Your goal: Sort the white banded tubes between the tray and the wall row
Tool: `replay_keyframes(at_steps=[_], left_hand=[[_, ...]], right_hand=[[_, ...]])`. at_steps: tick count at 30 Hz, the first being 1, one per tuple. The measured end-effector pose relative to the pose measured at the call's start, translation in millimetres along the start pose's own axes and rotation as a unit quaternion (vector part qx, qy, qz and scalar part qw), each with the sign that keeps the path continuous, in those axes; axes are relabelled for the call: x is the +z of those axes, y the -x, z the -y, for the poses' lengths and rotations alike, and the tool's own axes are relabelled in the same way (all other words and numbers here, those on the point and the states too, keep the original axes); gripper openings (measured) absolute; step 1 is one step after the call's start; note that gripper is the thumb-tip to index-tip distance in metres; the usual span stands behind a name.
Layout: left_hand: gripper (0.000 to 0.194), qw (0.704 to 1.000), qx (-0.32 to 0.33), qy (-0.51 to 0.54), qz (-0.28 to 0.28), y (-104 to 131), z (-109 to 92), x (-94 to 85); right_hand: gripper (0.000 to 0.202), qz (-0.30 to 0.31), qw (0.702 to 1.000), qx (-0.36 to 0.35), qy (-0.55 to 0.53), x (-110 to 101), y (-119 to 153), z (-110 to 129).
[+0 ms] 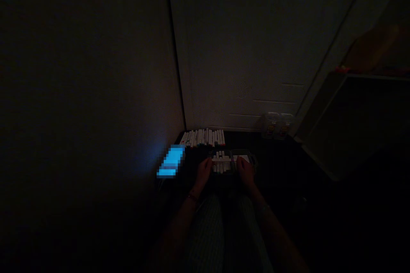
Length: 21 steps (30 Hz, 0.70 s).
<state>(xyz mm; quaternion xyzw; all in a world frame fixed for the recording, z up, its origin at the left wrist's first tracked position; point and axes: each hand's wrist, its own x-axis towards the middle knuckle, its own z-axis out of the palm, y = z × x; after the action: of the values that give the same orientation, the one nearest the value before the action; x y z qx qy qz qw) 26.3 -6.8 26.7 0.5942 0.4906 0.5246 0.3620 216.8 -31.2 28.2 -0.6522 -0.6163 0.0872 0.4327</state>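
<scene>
Though the room is very dark, a shallow tray (253, 160) of white markers (221, 163) can be made out on the floor, just in front of the person's knees. Several pens lie in it side by side, with one lying crosswise over them. Both hands rest on that tray: the left hand (203, 170) is at its left end, fingers touching the pens there, and the right hand (245, 169) is at its right end, fingers laid over the end of the crosswise pen. It is too dim to tell whether either hand actually grips a pen or only lies on top; they look loosely curled, not clenched. A thin band (192, 197) sits on the left wrist.

Just beyond the tray, against the foot of the wall, a longer row of markers (203, 137) lies packed side by side. To the left of the tray, near the left hand, a bright blue glowing screen (171, 161) lies on the floor. Farther right along the wall stand two small clear containers (277, 125), and a large dark box (355, 123) fills the right side.
</scene>
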Motion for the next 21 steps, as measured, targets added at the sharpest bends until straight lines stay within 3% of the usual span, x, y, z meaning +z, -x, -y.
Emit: replay_keyframes(at_steps=[21], left_hand=[[0.038,0.999,0.015,0.002,-0.045,-4.5,6.4,2.0]], right_hand=[[0.051,0.039,0.995,-0.025,0.093,0.1,1.1,2.4]])
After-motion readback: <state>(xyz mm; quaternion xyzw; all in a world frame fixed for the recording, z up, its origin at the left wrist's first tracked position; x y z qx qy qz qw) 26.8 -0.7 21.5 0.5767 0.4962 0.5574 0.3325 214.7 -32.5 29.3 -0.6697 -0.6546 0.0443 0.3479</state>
